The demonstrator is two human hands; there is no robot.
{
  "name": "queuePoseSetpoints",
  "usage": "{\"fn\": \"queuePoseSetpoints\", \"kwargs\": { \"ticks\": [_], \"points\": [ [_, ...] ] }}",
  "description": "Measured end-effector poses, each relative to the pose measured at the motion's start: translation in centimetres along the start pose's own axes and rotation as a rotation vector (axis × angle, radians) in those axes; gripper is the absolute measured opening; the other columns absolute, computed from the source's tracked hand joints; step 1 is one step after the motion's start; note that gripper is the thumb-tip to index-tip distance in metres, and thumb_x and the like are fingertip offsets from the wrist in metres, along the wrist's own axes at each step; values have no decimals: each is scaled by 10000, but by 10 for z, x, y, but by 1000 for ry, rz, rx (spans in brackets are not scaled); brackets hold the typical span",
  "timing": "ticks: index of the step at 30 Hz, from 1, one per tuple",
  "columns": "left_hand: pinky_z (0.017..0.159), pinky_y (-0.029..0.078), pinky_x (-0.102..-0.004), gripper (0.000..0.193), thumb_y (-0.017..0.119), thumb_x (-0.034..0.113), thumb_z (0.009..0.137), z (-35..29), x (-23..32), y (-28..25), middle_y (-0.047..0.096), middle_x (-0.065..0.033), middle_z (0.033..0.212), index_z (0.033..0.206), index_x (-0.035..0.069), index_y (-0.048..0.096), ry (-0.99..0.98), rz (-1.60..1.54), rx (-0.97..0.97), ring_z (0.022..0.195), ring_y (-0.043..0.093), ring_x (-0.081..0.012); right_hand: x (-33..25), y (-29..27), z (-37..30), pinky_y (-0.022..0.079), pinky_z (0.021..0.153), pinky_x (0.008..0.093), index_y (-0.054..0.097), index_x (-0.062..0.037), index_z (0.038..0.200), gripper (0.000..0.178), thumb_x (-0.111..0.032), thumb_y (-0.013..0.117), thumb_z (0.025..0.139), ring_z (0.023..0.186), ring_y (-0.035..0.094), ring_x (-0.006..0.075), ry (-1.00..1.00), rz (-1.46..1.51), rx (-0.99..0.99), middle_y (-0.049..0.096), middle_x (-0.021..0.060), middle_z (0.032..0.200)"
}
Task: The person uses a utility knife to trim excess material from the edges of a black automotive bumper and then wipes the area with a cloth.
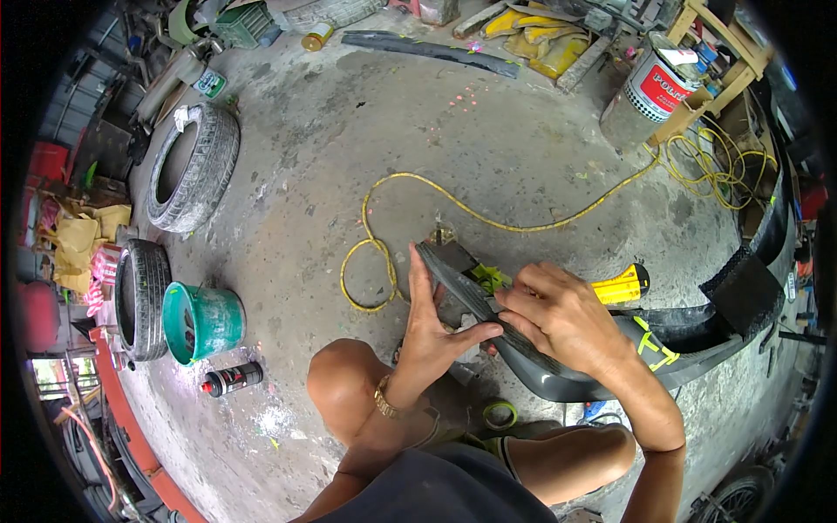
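A long dark car bumper (558,381) lies across in front of my knees and curves away to the far right. Its near left end is raised between my hands. My left hand (427,336) grips that end, fingers along the outer edge and thumb across the lower side. My right hand (562,315) is closed, with its fingertips bent against the bumper's upper face; anything pinched in them is hidden. Yellow-green tape (491,278) sticks to the bumper beside those fingertips. More tape strips (652,347) cross it further right. Behind my right hand lies a yellow and black tool (622,286), partly covered.
A yellow hose (488,224) snakes over the concrete floor. To the left are two tires (209,166), a teal bucket (228,321) and a dark bottle (235,378). A tape roll (500,416) rests between my legs. A large metal can (632,109) stands at the back right.
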State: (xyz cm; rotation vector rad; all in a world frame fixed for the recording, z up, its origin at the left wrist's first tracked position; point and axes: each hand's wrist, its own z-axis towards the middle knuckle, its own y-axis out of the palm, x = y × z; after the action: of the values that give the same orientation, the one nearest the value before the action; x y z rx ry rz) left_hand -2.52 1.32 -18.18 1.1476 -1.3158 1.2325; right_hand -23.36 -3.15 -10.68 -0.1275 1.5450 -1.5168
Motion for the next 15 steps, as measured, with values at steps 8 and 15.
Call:
{"fn": "queuePoseSetpoints", "kwargs": {
  "ticks": [8, 15],
  "points": [
    [1186, 344, -472, 1426, 949, 171, 667, 0, -4, -1, 140, -185, 1595, 1569, 9, -144, 6, 22, -1, 1452, 322, -282, -4, -6, 8, 528, 721, 397, 709, -50, 971, 204, -188, 736, 823, 820, 599, 267, -24, -119, -61, 574, 72, 872],
    [1179, 357, -470, 1428, 950, 170, 666, 0, -5, 0, 135, -188, 1597, 1566, 1, -145, 14, -11, 1, 1452, 322, -280, -3, -5, 10, 530, 713, 385, 699, -35, 951, 206, -158, 700, 786, 842, 599, 257, -93, -181, -54, 570, 65, 866]
  ]
}}
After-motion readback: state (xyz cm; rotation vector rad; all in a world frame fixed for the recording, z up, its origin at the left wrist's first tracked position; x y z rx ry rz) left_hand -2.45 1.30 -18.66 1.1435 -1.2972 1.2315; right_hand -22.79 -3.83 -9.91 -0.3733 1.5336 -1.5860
